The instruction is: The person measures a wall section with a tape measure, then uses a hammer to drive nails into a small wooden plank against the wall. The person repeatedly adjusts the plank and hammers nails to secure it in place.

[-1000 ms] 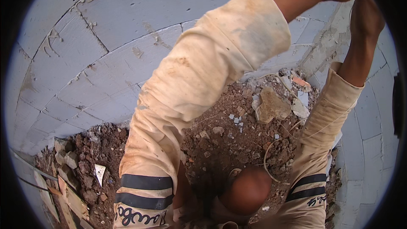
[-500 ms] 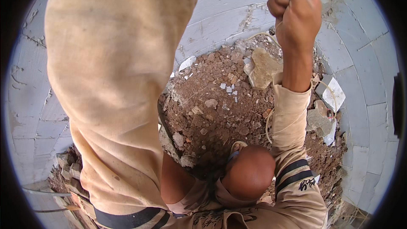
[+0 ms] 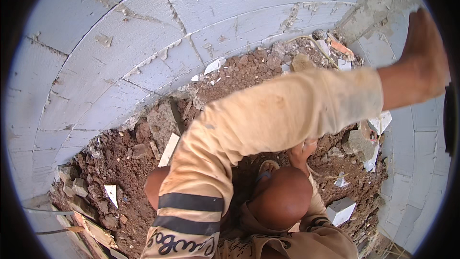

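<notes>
My left arm, in a tan sleeve with dark bands, reaches across to the right. Its hand (image 3: 425, 60) is raised in front of the grey block wall (image 3: 421, 163) at the far right; motion blur hides what its fingers do. Low beside my bent knee (image 3: 281, 199), my right hand (image 3: 302, 153) shows partly from under the left sleeve. Its fingers look curled, and whatever they may hold is hidden. Below and around it lies brown, crumbly soil (image 3: 330, 160). A flat, pale stone slab (image 3: 360, 144) rests to the right of that hand.
Painted grey block walls (image 3: 139, 29) surround the soil. A white-faced block (image 3: 341, 211) lies at lower right, a white shard (image 3: 111, 195) at left. Wood strips (image 3: 93, 230) and stones (image 3: 74, 187) edge the lower left. A pale cord (image 3: 318, 48) runs near the far wall.
My left arm has swung from the upper left across to the right. My right hand has dropped from high at the far wall to beside my knee. The view has shifted, showing more soil at left.
</notes>
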Motion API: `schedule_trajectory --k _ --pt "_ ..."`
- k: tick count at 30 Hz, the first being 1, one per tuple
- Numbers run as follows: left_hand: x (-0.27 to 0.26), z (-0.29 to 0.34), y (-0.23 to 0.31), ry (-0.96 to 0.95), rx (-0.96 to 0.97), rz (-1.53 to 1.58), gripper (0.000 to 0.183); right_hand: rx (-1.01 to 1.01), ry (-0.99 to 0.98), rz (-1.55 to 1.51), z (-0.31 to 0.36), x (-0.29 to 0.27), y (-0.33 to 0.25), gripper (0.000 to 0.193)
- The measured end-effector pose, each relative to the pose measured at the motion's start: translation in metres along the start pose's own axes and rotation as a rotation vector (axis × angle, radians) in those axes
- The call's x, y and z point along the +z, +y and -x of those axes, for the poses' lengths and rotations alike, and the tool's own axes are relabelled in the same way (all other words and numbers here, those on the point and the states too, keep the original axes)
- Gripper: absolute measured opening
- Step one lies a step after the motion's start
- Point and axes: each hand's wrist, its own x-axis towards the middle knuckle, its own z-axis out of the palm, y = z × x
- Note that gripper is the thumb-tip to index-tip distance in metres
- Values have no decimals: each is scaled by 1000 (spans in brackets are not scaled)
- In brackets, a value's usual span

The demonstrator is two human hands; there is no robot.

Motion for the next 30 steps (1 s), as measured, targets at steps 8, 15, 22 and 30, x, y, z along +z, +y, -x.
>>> schedule_trajectory --k 8,15,22,30 --pt "-178 182 -129 -36 -738 11 28 127 -136 314 71 -81 18 24" --pt "-224 173 -24 433 -880 562 37 464 -623 838 180 -164 5 31" --pt "-300 111 13 616 -744 343 30 1311 -1120 1408 405 -359 -30 41" --pt "-343 126 14 547 -721 218 31 1868 67 1153 442 -597 -228 35"
